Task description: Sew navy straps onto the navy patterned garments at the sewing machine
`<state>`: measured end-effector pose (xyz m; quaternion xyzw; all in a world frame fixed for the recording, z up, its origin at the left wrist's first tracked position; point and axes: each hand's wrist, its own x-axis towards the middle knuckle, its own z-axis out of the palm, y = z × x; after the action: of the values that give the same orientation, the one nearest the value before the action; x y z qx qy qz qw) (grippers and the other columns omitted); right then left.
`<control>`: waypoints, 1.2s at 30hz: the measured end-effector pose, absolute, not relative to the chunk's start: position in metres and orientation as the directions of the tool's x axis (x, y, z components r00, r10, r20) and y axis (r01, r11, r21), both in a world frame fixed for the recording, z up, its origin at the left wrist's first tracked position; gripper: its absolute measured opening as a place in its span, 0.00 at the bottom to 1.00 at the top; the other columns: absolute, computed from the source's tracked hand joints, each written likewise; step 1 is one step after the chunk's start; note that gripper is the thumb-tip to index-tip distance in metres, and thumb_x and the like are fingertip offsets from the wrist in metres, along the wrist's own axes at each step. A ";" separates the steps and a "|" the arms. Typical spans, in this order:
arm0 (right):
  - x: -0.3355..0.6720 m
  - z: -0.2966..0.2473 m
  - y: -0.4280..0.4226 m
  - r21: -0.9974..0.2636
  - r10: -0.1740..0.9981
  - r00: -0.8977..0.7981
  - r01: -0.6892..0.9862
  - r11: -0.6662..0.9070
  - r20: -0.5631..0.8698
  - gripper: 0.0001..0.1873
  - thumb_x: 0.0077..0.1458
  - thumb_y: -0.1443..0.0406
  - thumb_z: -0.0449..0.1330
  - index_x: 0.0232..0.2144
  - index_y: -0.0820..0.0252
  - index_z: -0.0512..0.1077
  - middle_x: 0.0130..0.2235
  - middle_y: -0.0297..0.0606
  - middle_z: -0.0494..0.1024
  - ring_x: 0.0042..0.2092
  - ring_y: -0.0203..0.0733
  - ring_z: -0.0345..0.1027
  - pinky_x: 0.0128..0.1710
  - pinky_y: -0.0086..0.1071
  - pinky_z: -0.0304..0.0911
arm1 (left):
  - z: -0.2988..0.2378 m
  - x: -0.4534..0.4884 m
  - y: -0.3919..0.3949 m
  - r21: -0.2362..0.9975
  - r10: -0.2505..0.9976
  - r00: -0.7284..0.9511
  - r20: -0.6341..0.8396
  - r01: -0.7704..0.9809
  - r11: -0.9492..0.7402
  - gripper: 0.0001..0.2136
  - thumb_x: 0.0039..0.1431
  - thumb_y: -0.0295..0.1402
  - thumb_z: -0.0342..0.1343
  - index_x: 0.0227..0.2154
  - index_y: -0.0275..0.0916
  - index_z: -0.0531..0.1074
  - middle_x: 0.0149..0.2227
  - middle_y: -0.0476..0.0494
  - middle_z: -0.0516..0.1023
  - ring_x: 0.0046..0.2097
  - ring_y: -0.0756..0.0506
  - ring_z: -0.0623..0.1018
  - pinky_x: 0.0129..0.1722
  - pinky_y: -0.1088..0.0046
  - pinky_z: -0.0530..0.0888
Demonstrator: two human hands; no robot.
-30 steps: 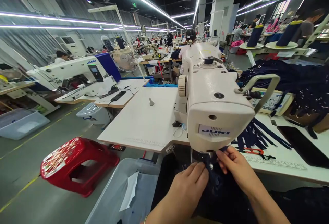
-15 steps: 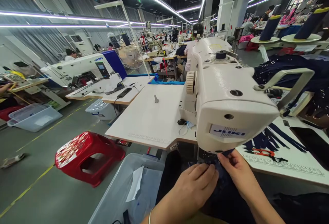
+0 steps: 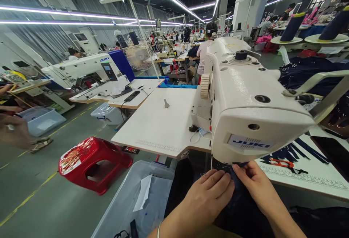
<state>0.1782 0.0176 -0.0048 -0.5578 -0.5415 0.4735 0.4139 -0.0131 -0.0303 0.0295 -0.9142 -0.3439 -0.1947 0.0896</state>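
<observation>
A white JUKI sewing machine stands in front of me, its rounded end facing me. Dark navy fabric lies beneath that end and hangs down into my lap. My left hand, with a bangle at the wrist, is closed on the fabric, fingertips bent over it. To its right, my right hand pinches the fabric's edge between thumb and fingers. The machine's end hides the needle area and part of the fabric there.
On the right tabletop lie navy strips, orange-handled snips and a black phone. A clear plastic bin and a red stool are to the left. A small grey metal piece rests on the white table.
My view has shifted slightly, so the sewing machine appears larger and further right. Both hands keep their hold on the fabric. Another person's blurred arm has entered at the far left.
</observation>
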 end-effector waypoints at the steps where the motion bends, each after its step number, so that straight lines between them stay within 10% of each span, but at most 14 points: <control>1: 0.178 -0.004 0.017 -0.974 0.996 -0.033 0.216 -0.070 -0.079 0.20 0.51 0.46 0.61 0.27 0.55 0.67 0.24 0.30 0.65 0.28 0.40 0.60 0.28 0.32 0.61 | 0.032 -0.012 -0.030 -0.016 0.603 0.687 0.406 0.665 -0.747 0.15 0.71 0.27 0.42 0.55 0.35 0.68 0.56 0.45 0.72 0.58 0.48 0.68 0.63 0.69 0.62; 12: 0.188 -0.002 0.051 -0.901 0.987 -0.146 0.416 0.119 0.063 0.18 0.51 0.55 0.56 0.38 0.59 0.77 0.40 0.45 0.81 0.48 0.59 0.70 0.54 0.51 0.60 | 0.025 0.011 -0.038 -0.209 0.651 0.626 0.429 0.770 -0.602 0.17 0.68 0.29 0.42 0.54 0.30 0.69 0.53 0.38 0.72 0.50 0.42 0.72 0.51 0.69 0.69; 36: 0.185 -0.001 0.080 -0.817 0.932 -0.287 0.468 0.338 0.222 0.12 0.47 0.54 0.59 0.30 0.50 0.77 0.35 0.39 0.82 0.47 0.58 0.72 0.52 0.50 0.65 | 0.008 0.019 -0.039 -0.228 0.677 0.574 0.460 0.813 -0.535 0.19 0.68 0.32 0.47 0.57 0.28 0.66 0.56 0.35 0.69 0.54 0.42 0.71 0.55 0.69 0.66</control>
<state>0.1852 0.0799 -0.0015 -0.4764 -0.7345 0.3224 0.3599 0.0194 -0.0391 0.0083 -0.8614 -0.4327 -0.1600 0.2127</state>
